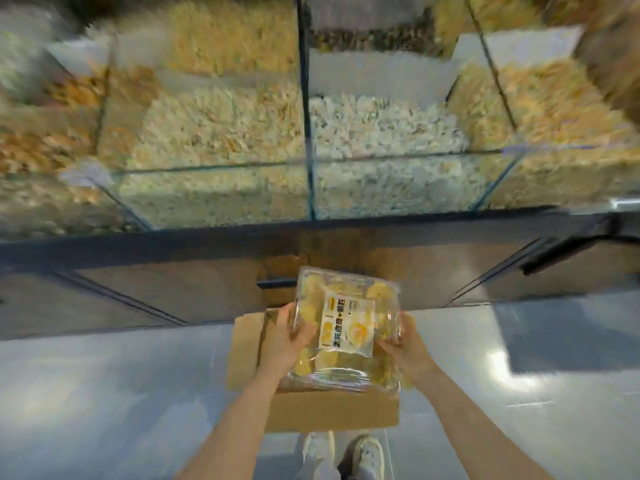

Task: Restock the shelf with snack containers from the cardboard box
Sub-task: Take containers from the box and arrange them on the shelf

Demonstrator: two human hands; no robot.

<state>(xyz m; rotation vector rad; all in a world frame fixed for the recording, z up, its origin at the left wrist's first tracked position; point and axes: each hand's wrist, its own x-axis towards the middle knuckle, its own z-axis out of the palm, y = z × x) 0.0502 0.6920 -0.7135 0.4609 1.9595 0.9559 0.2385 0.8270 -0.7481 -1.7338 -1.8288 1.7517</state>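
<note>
Hands on both sides now: our left hand (290, 336) and right hand (403, 344) reach forward, fingers curled round the edges of one clear plastic snack container (346, 327) of yellow pieces with a white label. We hold it just above the open brown cardboard box (332, 410) on the grey floor (104, 393). More clear containers lie inside; we cannot count them. Ahead, the glass-fronted shelf (311, 188).

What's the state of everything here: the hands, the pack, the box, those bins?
Left hand: grips the pack's left edge.
Right hand: grips its right edge.
Pack: sealed, held over the box.
Box: open, on the floor.
Bins: filled with snacks, blurred.
</note>
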